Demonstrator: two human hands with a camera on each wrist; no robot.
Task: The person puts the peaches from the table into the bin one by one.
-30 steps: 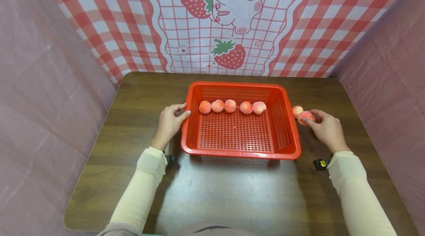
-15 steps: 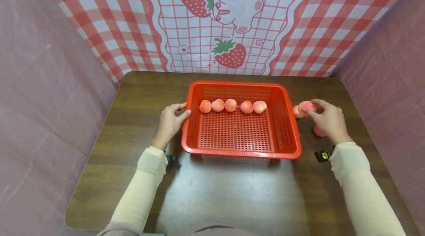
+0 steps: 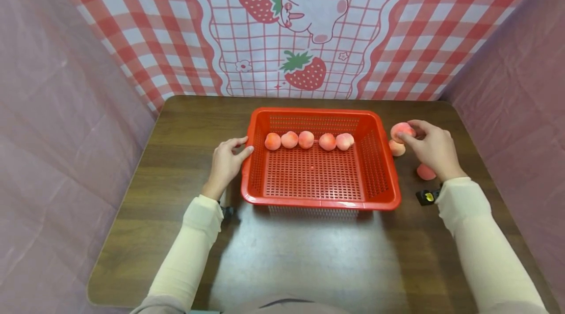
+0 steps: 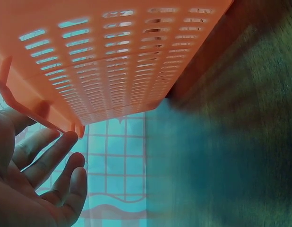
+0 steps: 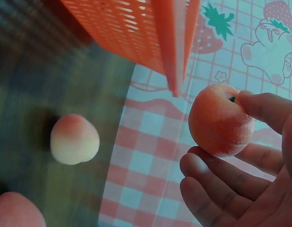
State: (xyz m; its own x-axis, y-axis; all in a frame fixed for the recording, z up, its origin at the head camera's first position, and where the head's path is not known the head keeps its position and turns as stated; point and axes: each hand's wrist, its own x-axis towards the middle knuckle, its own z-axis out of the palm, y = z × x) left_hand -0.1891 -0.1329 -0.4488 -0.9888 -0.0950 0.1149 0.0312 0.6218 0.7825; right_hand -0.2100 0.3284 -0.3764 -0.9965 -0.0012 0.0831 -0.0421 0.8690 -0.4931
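Note:
A red slotted basket (image 3: 320, 203) stands on the table, with several peaches (image 3: 306, 140) in a row inside it. At its left rim my left hand (image 3: 225, 164) grips the edge between thumb and fingers; in the left wrist view fingertips (image 4: 69, 138) touch the rim. My right hand (image 3: 434, 149) pinches a peach (image 3: 401, 132) above the table, just right of the basket. The right wrist view shows this peach (image 5: 220, 120) between thumb and fingers. Two more peaches, one paler (image 3: 398, 148) and one redder (image 3: 425, 172), lie on the table near that hand.
The brown wooden table (image 3: 145, 235) reaches a red-and-white checked cloth (image 3: 309, 73) at the back. Pink cloths (image 3: 53, 157) hang on both sides. A dark wrist device (image 3: 427, 197) shows beside the right sleeve.
My right hand has moved away from me with its peach, from in front of the paler peach to behind it. The redder peach on the table has come into view. My left hand stays put.

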